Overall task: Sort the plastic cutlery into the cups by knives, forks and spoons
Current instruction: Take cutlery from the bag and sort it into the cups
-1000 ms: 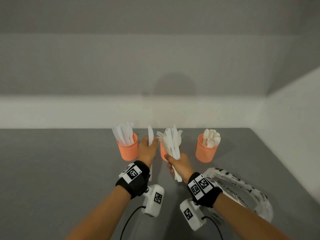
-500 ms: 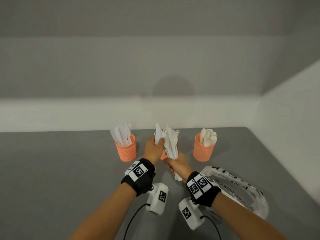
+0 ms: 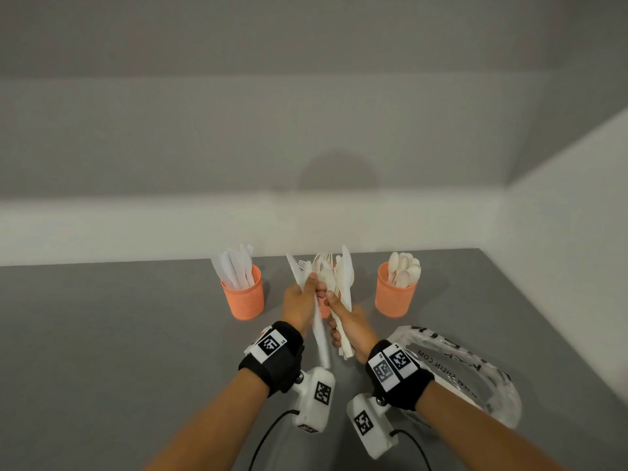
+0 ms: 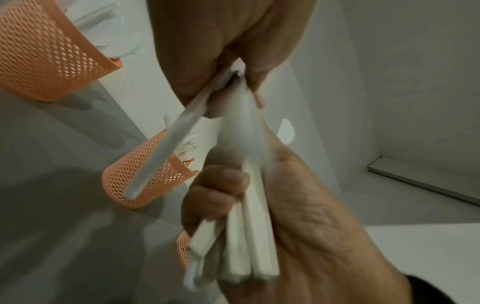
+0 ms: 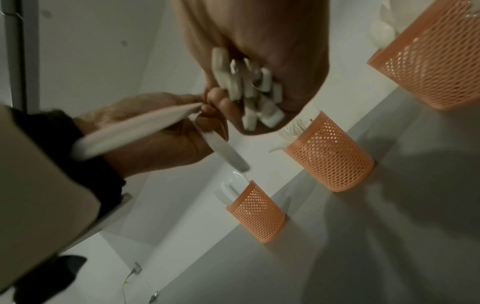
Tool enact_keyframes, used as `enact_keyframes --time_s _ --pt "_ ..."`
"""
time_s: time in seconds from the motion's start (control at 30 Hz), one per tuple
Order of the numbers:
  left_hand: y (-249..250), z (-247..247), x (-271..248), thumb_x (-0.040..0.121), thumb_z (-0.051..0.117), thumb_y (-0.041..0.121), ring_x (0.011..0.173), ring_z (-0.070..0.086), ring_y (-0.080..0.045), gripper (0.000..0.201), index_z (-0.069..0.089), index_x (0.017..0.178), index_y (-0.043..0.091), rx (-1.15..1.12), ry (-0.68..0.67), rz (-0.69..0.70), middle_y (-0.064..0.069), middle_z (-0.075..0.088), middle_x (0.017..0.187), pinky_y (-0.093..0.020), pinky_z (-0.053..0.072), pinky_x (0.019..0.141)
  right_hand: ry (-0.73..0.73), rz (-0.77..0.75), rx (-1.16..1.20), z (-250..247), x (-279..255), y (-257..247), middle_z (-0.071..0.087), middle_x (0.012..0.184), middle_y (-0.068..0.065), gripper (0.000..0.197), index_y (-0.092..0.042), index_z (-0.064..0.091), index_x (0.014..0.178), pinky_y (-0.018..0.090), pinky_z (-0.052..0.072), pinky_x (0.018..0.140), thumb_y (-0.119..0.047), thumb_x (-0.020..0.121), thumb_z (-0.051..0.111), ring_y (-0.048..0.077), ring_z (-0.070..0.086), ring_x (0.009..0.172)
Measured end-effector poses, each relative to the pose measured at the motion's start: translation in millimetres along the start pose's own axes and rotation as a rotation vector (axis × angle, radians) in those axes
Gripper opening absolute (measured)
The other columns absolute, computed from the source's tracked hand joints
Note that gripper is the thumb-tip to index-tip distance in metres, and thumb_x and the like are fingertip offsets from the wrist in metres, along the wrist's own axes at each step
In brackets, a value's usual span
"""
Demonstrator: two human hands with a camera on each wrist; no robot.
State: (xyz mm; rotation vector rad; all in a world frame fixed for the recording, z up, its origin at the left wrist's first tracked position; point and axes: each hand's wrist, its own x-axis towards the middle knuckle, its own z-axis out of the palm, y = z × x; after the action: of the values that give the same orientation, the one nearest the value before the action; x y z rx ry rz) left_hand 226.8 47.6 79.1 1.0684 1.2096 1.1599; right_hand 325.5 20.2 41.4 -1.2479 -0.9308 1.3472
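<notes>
Left hand (image 3: 300, 300) pinching an upright knife (image 3: 317, 329), just beside the bunch (image 3: 339, 283) gripped in right hand (image 3: 350, 326), knife cup (image 3: 244, 297) nearer left.

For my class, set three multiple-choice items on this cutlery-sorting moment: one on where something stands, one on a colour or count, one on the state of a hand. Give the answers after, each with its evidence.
1. Where does the cup of spoons stand?
A. left end of the row
B. right end of the row
C. inside the plastic bag

2. What colour are the cups?
A. orange
B. blue
C. black

3. What is the right hand doing?
A. resting flat on the table
B. gripping a bundle of cutlery
C. lifting a cup

Answers: 1 B, the spoon bowls show at the right end; 2 A, the knife cup is orange mesh like the others; 3 B, its fingers curl round the bundle of cutlery.
</notes>
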Motion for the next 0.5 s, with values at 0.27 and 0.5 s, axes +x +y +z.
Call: enact_keyframes --time_s 0.27,0.5 --pt "9.5 3.4 -0.9 0.090 0.058 0.019 0.037 0.041 -0.004 0.017 0.054 0.078 0.009 0.084 0.027 0.122 0.003 0.044 0.052 -0.013 0.032 0.038 0.125 -0.191 -0.370 -8.5 17.4 14.7 0.060 0.065 -0.006 0.015 -0.032 0.055 0.094 0.027 0.045 0.051 -0.018 0.089 0.056 0.009 0.056 0.052" --pt "4.4 19.2 -0.1 0.082 0.067 0.012 0.062 0.059 -0.012 0.012 0.058 0.086 0.004 0.181 0.077 0.157 -0.004 0.062 0.073 -0.020 0.046 0.055 0.144 -0.245 -0.446 -4.3 20.2 19.3 0.069 0.094 -0.002 0.026 -0.021 0.059 0.114 0.024 0.049 0.071 -0.024 0.088 0.059 0.013 0.064 0.087"
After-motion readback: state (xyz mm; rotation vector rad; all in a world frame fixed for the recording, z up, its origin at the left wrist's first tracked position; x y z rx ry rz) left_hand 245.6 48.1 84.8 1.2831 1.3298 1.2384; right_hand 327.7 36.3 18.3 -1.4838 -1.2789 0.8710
